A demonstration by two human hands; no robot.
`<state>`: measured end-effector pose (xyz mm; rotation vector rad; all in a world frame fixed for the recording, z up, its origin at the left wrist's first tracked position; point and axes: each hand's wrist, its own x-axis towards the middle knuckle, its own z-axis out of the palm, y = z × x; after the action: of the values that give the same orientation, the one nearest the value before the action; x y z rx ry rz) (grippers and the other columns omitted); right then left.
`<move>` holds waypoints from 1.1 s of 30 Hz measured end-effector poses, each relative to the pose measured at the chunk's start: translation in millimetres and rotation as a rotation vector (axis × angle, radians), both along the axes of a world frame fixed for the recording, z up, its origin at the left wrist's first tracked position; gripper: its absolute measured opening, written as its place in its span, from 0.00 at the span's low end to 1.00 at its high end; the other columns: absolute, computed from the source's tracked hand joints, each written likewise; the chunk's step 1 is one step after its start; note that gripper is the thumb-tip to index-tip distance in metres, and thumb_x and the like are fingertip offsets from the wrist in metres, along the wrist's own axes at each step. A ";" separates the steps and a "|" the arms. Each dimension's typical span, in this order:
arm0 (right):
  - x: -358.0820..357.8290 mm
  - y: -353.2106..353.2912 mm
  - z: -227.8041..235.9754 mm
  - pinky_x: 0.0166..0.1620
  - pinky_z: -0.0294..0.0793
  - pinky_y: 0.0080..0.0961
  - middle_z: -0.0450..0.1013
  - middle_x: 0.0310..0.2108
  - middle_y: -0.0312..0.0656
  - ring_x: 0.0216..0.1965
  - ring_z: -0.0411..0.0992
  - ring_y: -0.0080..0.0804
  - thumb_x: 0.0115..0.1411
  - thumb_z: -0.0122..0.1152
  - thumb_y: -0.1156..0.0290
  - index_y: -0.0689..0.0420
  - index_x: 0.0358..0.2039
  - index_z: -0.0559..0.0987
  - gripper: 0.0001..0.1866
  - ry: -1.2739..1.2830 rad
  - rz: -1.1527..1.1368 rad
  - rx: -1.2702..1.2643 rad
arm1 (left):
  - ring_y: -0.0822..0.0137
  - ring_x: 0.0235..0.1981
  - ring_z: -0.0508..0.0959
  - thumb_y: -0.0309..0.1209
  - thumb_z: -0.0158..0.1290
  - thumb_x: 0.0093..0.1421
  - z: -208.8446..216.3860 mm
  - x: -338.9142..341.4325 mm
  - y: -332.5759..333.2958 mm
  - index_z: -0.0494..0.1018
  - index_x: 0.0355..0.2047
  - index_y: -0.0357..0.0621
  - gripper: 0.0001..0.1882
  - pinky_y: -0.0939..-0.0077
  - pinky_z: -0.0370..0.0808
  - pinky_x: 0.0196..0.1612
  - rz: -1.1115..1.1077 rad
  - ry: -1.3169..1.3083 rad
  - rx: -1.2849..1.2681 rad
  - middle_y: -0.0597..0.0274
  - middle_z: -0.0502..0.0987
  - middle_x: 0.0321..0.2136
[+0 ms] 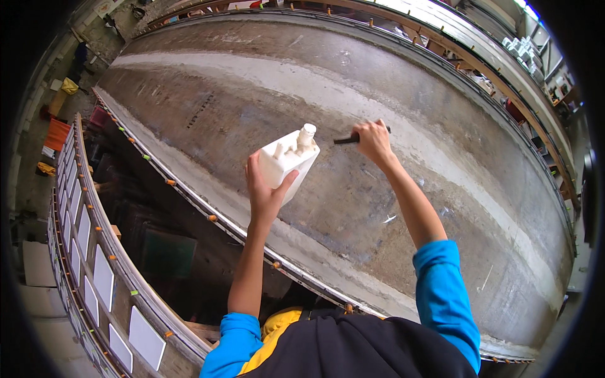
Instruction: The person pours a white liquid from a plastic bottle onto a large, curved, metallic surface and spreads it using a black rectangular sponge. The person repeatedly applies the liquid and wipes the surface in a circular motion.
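Your left fingers (290,179) clamp the jug (291,165), your right fingers (367,128) the tool (344,140), seemingly a two-handed holding step above the bench (454,170), next calling for steadiness.

Beyond the white jug (276,169) in the way, the tabletop (265,94) lies open.

The jug (302,169) is creamy white, the slim tool (344,140) black. Mottled brown and grey cover the work surface (343,217), crossed by a paler grey band (239,67). The sleeves (444,283) are bright blue.
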<state>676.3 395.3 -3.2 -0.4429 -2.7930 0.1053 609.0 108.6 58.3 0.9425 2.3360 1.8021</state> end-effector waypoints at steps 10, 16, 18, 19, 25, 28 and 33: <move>210.0 -24.7 39.8 0.46 0.61 0.30 0.75 0.22 0.32 0.32 0.72 0.28 0.37 0.59 0.80 0.48 0.19 0.78 0.10 -0.237 -0.035 -0.159 | 0.56 0.46 0.65 0.36 0.64 0.45 -22.0 -9.4 29.4 0.59 0.48 0.41 0.34 0.59 0.63 0.48 -0.140 -0.033 -0.026 0.53 0.65 0.44; 153.1 21.8 20.5 0.42 0.64 0.30 0.76 0.28 0.39 0.31 0.74 0.33 0.44 0.54 0.82 0.50 0.28 0.79 0.13 -0.006 -0.647 -0.009 | 0.55 0.46 0.64 0.40 0.64 0.44 -2.0 -2.7 79.3 0.60 0.48 0.43 0.35 0.56 0.63 0.47 -0.290 0.102 -0.112 0.54 0.66 0.43; 142.1 0.2 3.5 0.41 0.65 0.30 0.76 0.27 0.38 0.29 0.73 0.30 0.45 0.55 0.81 0.52 0.26 0.78 0.10 0.023 -0.765 0.074 | 0.55 0.46 0.65 0.40 0.64 0.44 -4.6 -1.0 87.0 0.60 0.48 0.43 0.35 0.55 0.63 0.47 -0.315 0.101 -0.121 0.54 0.66 0.43; 147.7 -22.5 -1.4 0.40 0.64 0.29 0.76 0.26 0.38 0.29 0.73 0.29 0.45 0.56 0.80 0.52 0.25 0.78 0.08 0.016 -0.729 0.073 | 0.55 0.46 0.65 0.41 0.64 0.43 -6.4 -0.7 88.0 0.60 0.48 0.43 0.35 0.55 0.63 0.47 -0.321 0.099 -0.127 0.54 0.67 0.43; 210.7 -162.7 16.4 0.36 0.63 0.30 0.73 0.19 0.37 0.27 0.71 0.29 0.43 0.58 0.80 0.53 0.18 0.75 0.05 -0.048 -0.474 -0.145 | 0.55 0.45 0.65 0.41 0.65 0.43 -13.6 -4.8 86.0 0.60 0.49 0.44 0.36 0.55 0.62 0.48 -0.366 0.045 -0.161 0.56 0.67 0.43; 202.2 -112.9 28.3 0.37 0.64 0.31 0.72 0.17 0.40 0.23 0.70 0.30 0.44 0.55 0.81 0.55 0.17 0.74 0.06 0.052 -0.519 -0.087 | 0.56 0.45 0.65 0.41 0.65 0.42 -4.4 1.0 90.4 0.60 0.49 0.45 0.36 0.55 0.62 0.49 -0.385 0.202 -0.207 0.58 0.67 0.44; 198.0 -3.8 19.6 0.40 0.64 0.31 0.75 0.24 0.40 0.29 0.72 0.32 0.43 0.58 0.81 0.54 0.22 0.77 0.07 0.086 -0.884 0.114 | 0.56 0.45 0.66 0.41 0.65 0.42 0.5 14.5 103.0 0.60 0.49 0.46 0.36 0.55 0.62 0.49 -0.431 0.281 -0.224 0.60 0.67 0.43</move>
<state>874.3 391.5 16.4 -1.5226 -2.2542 -0.2245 623.5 211.6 58.8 1.5939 2.1830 1.2868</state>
